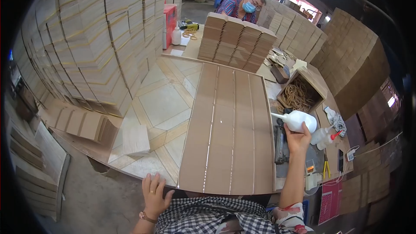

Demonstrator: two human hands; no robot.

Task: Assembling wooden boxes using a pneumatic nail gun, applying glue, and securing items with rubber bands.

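Steadying the cardboard sheets (pixel 227 125) at seven o'clock, the left hand (pixel 154 195) lies flat and open; the right hand (pixel 298 138) grips a white glue bottle (pixel 299 120), nozzle toward their three o'clock edge.

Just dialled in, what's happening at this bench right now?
A person stands at a worktable with a row of overlapping flat cardboard sheets laid out lengthwise. The right hand holds a white squeeze bottle, nozzle pointing at the right edge of the sheets; pale lines run along their overlaps. The left hand rests flat at the near left corner. An open box of rubber bands sits to the right. Another person works behind a cardboard stack.
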